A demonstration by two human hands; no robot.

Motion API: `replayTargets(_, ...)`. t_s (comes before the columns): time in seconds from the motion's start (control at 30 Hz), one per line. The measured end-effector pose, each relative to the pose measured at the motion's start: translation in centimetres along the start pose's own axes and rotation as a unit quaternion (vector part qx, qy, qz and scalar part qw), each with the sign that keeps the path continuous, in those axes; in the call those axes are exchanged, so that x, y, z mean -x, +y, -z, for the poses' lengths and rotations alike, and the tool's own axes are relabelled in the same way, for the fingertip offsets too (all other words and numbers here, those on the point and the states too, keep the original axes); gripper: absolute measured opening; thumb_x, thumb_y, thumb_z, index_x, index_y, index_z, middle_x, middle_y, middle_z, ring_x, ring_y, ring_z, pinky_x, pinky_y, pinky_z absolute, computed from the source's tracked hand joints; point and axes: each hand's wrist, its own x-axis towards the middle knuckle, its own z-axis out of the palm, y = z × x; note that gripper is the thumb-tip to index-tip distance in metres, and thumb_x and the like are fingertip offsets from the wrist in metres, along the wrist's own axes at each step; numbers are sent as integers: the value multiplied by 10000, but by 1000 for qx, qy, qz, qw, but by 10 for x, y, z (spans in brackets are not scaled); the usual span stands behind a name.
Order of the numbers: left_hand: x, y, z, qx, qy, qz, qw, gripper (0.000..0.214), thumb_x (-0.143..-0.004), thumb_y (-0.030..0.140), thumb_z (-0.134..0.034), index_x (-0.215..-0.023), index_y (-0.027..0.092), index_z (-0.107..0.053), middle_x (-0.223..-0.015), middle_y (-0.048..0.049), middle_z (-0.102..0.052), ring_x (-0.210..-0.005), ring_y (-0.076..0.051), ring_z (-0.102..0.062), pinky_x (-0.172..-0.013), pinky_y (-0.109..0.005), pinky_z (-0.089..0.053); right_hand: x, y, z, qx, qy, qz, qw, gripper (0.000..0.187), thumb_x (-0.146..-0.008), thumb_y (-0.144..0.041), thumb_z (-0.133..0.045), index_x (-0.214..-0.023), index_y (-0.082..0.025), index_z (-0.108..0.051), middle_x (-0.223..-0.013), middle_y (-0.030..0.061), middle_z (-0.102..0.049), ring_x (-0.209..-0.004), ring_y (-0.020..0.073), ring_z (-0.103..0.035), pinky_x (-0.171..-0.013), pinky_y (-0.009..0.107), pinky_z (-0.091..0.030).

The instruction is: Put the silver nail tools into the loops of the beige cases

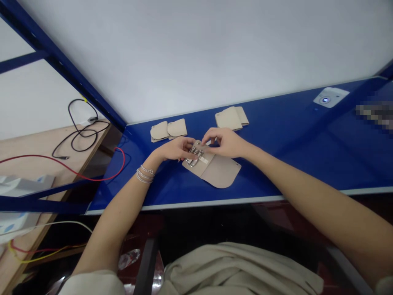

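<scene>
An opened beige manicure case point(222, 170) lies on the blue table, its rounded flap toward me. Small metal nail tools point(194, 157), clippers among them, sit in its left part. At the case's left edge is my left hand point(176, 149), fingers curled round the edge and thumb over the tools. My right hand point(229, 142) is bent over the upper edge, with thumb and fingertips closed together; a small pale piece shows by the fingers, too little of it to name. Beaded bracelets point(145, 174) circle my left wrist.
Folded beige cases point(159, 131) lie at the back left, and another folded beige pair point(229, 119) sits behind my right hand. A white device with a lit round button point(331, 97) stands at the far right. Black cable point(81, 133) and red cable point(61, 160) lie left.
</scene>
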Motion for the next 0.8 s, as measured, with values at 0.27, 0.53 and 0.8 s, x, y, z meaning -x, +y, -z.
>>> replayTargets(0.27,0,1,-1,-2,-2,-5,1000,424,-745,361,-793,-1025,122,-584,-763,9,-612,-546,-64,-513,-450,-176,-405,1,-3,-4,5,-45,21,999,174,-729,-280,-734,-889,-229,-782,-912,13,-743,-745,150,-543,-700,286,-400)
replayTargets(0.53,0,0,0,-11,-2,-15,1000,396,-767,360,-770,-1021,130,-572,-749,13,-592,-560,-73,-522,-449,-175,-414,-1,-1,-9,-6,-25,20,999,187,-723,-279,-743,-892,-208,-781,-917,22,-751,-722,141,-549,-677,277,-402)
replayTargets(0.8,-1,-3,0,-18,-10,-19,1000,375,-777,364,-758,-999,136,-558,-763,8,-594,-563,-74,-519,-442,-175,-424,-1,0,-10,-20,-38,15,999,183,-711,-240,-739,-884,-181,-744,-919,26,-738,-680,124,-536,-651,272,-400)
